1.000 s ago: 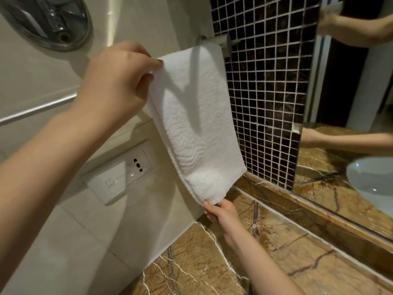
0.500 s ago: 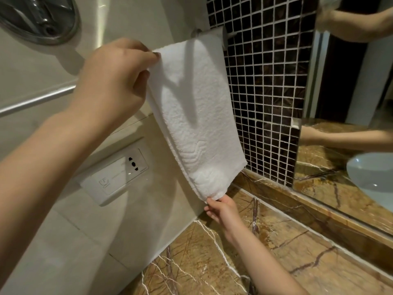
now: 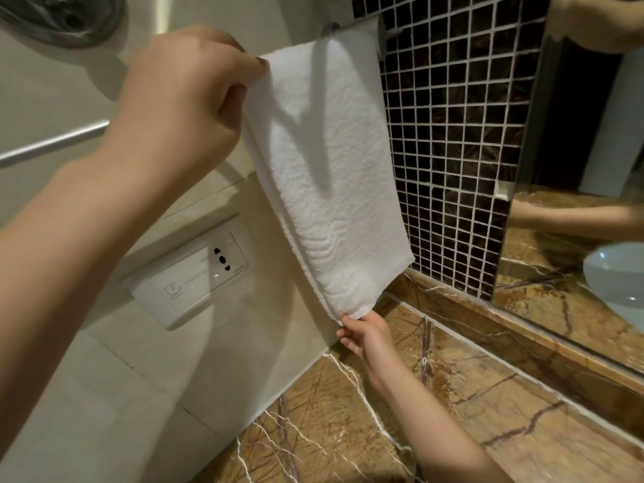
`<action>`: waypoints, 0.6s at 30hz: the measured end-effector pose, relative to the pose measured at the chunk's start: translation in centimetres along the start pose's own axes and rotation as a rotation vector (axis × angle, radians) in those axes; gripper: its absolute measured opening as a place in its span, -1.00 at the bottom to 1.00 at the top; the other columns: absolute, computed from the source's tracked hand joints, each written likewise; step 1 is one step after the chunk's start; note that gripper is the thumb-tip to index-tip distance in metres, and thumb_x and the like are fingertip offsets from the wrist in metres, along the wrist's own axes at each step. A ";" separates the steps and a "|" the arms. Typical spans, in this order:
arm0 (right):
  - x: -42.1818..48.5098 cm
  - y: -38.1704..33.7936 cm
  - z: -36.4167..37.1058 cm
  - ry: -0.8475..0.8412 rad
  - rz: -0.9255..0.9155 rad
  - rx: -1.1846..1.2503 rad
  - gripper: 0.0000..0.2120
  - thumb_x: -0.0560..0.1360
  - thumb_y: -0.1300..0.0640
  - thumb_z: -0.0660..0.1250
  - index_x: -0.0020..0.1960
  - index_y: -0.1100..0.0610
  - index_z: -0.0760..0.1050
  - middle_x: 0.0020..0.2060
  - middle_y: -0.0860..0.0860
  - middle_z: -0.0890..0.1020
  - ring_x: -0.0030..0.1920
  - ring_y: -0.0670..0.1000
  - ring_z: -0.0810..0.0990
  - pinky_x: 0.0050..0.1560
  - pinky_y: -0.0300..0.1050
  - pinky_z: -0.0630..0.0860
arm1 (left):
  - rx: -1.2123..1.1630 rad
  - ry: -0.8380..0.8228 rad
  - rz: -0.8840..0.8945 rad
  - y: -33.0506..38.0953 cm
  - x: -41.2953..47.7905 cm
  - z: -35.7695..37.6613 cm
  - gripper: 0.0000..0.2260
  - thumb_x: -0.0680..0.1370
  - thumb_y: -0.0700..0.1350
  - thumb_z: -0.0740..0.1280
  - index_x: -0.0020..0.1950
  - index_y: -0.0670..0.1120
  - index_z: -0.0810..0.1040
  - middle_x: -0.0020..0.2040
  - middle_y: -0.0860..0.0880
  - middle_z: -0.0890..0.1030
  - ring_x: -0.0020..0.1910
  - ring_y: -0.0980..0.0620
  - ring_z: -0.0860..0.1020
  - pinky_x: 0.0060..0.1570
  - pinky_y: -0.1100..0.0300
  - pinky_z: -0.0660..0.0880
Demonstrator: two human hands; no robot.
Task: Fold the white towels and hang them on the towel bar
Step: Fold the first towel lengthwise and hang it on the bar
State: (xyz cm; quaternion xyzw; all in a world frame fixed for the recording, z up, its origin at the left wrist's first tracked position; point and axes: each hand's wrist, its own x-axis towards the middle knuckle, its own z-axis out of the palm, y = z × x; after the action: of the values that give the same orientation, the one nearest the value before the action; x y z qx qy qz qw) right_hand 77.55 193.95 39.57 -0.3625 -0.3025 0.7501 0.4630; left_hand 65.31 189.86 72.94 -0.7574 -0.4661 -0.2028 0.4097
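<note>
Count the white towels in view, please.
1. The white towel hangs over the towel bar, left hand pinching its top edge, right hand its bottom corner. Others may lie out of view.

A bathroom — marble vanity counter, dark mosaic tiles, a white towel hanging, a mirror reflecting a basin.

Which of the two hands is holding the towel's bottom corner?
The right hand, low over the marble counter, pinches the bottom corner of the white towel; the left hand grips its top edge near the towel bar.
</note>
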 end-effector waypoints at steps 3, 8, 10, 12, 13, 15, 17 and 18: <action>-0.8 -0.7 0.2 0.015 0.043 -0.091 -0.92 0.51 0.26 0.33 -0.01 0.22 0.54 -0.21 0.07 0.65 -0.29 -0.05 0.58 -0.28 -0.25 0.53 | -0.042 -0.016 -0.024 0.2 -0.1 -0.1 -0.76 0.49 -0.34 0.17 0.03 -0.30 0.59 -0.03 -0.27 0.59 -0.02 -0.26 0.52 -0.15 -0.14 0.45; -4.3 -4.3 0.6 0.194 0.035 -0.886 -0.87 0.53 0.07 0.30 -0.01 0.13 0.54 -0.21 -0.01 0.64 -0.30 -0.09 0.61 -0.26 -0.19 0.54 | -0.189 -0.078 -0.113 0.7 -0.8 -1.2 -0.66 0.53 -0.18 0.31 0.30 -0.19 0.52 0.23 -0.23 0.53 0.22 -0.21 0.48 0.14 -0.01 0.39; -6.8 -7.2 1.5 0.315 -0.128 -1.273 -0.73 0.50 -0.04 0.29 0.14 0.05 0.51 -0.08 -0.04 0.64 -0.11 -0.04 0.63 -0.18 -0.13 0.51 | -0.234 -0.054 -0.139 0.9 -1.4 -2.0 -0.65 0.55 -0.11 0.32 0.31 -0.18 0.51 0.28 -0.24 0.50 0.28 -0.19 0.45 0.20 0.04 0.34; -9.5 -10.5 3.1 0.439 -0.397 -1.436 -0.61 0.49 -0.08 0.26 0.25 0.06 0.47 0.05 0.00 0.62 0.03 0.03 0.59 -0.09 -0.07 0.52 | -0.259 -0.016 -0.137 1.1 -2.4 -3.2 -0.62 0.56 -0.03 0.27 0.32 -0.19 0.50 0.30 -0.24 0.49 0.29 -0.20 0.45 0.22 0.04 0.32; -11.0 -12.2 4.2 0.483 -0.556 -1.470 -0.56 0.48 -0.09 0.25 0.29 0.08 0.46 0.10 0.02 0.60 0.08 0.05 0.57 -0.04 -0.04 0.52 | -0.273 -0.005 -0.132 1.3 -2.9 -3.7 -0.59 0.56 0.00 0.23 0.32 -0.19 0.49 0.30 -0.24 0.50 0.29 -0.21 0.45 0.22 0.03 0.32; -13.7 -15.2 6.4 0.531 -0.827 -1.505 -0.50 0.48 -0.11 0.25 0.34 0.11 0.41 0.16 0.03 0.56 0.15 0.06 0.53 0.05 -0.01 0.49 | -0.308 -0.006 -0.129 1.5 -3.8 -4.8 -0.54 0.57 0.06 0.17 0.34 -0.19 0.46 0.31 -0.23 0.49 0.31 -0.19 0.43 0.26 0.01 0.32; -16.1 -17.5 8.6 0.546 -0.981 -1.564 -0.45 0.49 -0.13 0.24 0.39 0.12 0.35 0.23 0.03 0.52 0.23 0.05 0.47 0.17 0.00 0.43 | -0.351 -0.034 -0.140 1.3 -4.4 -5.9 -0.49 0.56 0.13 0.12 0.36 -0.17 0.44 0.33 -0.22 0.47 0.34 -0.18 0.41 0.29 -0.02 0.32; -17.1 -18.4 9.6 0.559 -1.021 -1.611 -0.43 0.49 -0.14 0.22 0.41 0.12 0.32 0.25 0.03 0.50 0.26 0.04 0.45 0.22 -0.01 0.40 | -0.368 -0.045 -0.145 1.2 -4.7 -6.3 -0.46 0.55 0.16 0.10 0.36 -0.16 0.44 0.34 -0.21 0.47 0.33 -0.18 0.42 0.29 -0.04 0.34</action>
State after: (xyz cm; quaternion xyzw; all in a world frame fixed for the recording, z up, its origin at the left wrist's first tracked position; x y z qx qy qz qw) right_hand 83.63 184.28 63.91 -0.5589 -0.7216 -0.0809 0.4005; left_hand 64.55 181.96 72.87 -0.7883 -0.4836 -0.2967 0.2382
